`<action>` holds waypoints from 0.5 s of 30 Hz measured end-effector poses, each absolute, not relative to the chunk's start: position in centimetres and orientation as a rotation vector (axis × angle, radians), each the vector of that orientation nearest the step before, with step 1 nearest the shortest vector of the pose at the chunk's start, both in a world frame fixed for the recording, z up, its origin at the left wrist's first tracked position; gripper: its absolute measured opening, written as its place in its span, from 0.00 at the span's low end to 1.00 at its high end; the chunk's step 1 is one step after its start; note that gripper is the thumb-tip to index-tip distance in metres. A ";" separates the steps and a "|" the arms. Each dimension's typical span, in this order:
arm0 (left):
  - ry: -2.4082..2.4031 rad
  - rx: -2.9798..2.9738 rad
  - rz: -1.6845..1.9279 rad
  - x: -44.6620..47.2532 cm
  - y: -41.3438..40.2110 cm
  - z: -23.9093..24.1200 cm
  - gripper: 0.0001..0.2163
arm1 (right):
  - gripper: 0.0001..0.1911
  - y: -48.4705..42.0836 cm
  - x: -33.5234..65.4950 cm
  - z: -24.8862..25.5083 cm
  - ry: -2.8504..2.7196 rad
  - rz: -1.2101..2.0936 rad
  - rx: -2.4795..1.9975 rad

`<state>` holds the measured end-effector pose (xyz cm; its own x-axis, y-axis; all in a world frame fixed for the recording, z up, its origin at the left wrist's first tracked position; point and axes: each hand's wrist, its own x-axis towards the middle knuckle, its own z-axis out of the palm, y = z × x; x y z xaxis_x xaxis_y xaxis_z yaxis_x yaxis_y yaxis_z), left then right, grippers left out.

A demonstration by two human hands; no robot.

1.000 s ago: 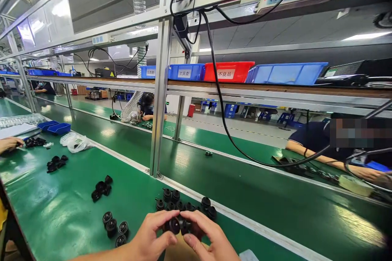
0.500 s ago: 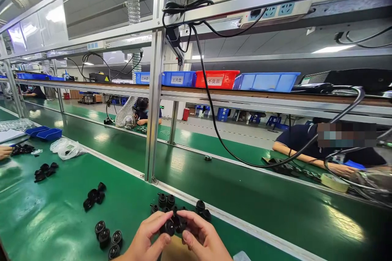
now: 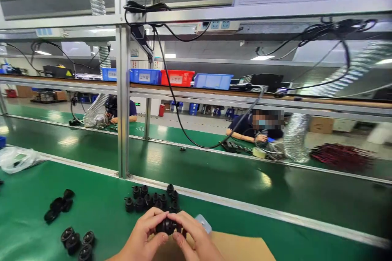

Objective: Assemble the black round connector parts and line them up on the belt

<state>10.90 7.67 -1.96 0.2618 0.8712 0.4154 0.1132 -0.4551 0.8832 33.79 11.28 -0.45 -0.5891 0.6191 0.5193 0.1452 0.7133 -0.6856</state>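
Low in the head view, my left hand (image 3: 145, 234) and my right hand (image 3: 196, 236) close around a black round plastic part (image 3: 166, 226). Fingertips and thumbs of both hands press on it from either side. It seems to be two pieces held end to end, though my fingers cover the join. Just beyond my hands stands a group of similar black plastic parts with small side spouts (image 3: 140, 204). To the left are black ribbed round pieces (image 3: 72, 244) and, farther off, dark cup-like pieces (image 3: 57, 204).
Brown cardboard (image 3: 245, 246) lies under my hands, beside a small clear plastic piece (image 3: 203, 223). A metal post (image 3: 123, 106) rises at the bench's back edge. A cable (image 3: 180, 124) hangs from the frame. A plastic bag (image 3: 20, 159) lies left. Co-workers sit across the conveyor (image 3: 196, 175).
My view has swung to the right, so the scene shifts left. The two black pieces, seen side by side before, are now lined up end to end between my hands.
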 end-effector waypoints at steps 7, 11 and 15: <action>1.032 1.653 1.226 14.7 8.0 -2.0 0.18 | 0.22 10.1 37.3 -3.0 -2.125 0.657 -0.649; 1.036 1.591 1.229 14.8 8.2 -2.1 0.15 | 0.28 10.5 37.2 -3.9 -2.169 0.590 -0.618; 1.050 1.627 1.282 13.7 8.7 -2.5 0.19 | 0.30 11.4 36.3 -3.9 -2.205 0.402 -0.663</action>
